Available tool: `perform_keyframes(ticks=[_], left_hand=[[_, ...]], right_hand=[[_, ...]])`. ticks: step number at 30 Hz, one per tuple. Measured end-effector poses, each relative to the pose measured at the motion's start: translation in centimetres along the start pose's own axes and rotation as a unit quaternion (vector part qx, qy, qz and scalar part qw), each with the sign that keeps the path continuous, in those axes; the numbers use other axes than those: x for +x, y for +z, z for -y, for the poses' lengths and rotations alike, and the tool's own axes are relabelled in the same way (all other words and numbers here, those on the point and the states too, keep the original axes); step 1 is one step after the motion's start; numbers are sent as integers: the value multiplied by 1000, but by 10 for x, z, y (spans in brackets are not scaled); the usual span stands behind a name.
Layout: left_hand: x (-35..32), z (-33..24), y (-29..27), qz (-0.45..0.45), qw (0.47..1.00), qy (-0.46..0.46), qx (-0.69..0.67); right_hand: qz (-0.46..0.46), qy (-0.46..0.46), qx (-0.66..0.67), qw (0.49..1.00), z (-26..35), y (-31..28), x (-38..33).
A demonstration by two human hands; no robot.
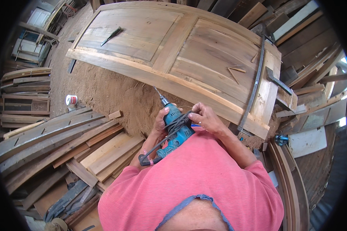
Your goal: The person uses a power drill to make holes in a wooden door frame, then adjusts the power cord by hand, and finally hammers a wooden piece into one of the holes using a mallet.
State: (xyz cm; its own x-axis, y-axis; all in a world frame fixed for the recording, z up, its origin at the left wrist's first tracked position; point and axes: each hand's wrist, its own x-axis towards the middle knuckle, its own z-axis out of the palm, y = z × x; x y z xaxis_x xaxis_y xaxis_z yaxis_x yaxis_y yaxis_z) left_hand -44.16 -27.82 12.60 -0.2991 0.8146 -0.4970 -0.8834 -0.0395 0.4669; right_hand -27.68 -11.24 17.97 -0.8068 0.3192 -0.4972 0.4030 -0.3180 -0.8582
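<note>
Just ahead of our pink shirt (196, 169), our left hand (160, 121) curls around the teal drill (172, 112) while our right hand (205, 116) pinches its dark cord (174, 126); we should guide the loops gently, clear of the bit (158, 92) pointing toward the wooden panel (186, 34).

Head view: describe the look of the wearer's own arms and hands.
The left hand and right hand are ungloved, with rounded fingers. The forearms are bare below short, pinkish-red sleeves.
</note>
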Motion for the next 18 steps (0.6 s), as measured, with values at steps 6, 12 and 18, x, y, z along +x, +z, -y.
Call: perform_keyframes(ticks=[6,12,18], left_hand=[[16,-13,-3,80,996,-28,-14],[23,-18,1,91,994,-53,-3],[37,-10,16,157,982,-81,-72]], right_hand=[[-107,-96,-75,987,19,-34,-29],[-269,-165,-150,937,31,-65,-92],[-315,-134,-71,937,-8,-46,-35]])
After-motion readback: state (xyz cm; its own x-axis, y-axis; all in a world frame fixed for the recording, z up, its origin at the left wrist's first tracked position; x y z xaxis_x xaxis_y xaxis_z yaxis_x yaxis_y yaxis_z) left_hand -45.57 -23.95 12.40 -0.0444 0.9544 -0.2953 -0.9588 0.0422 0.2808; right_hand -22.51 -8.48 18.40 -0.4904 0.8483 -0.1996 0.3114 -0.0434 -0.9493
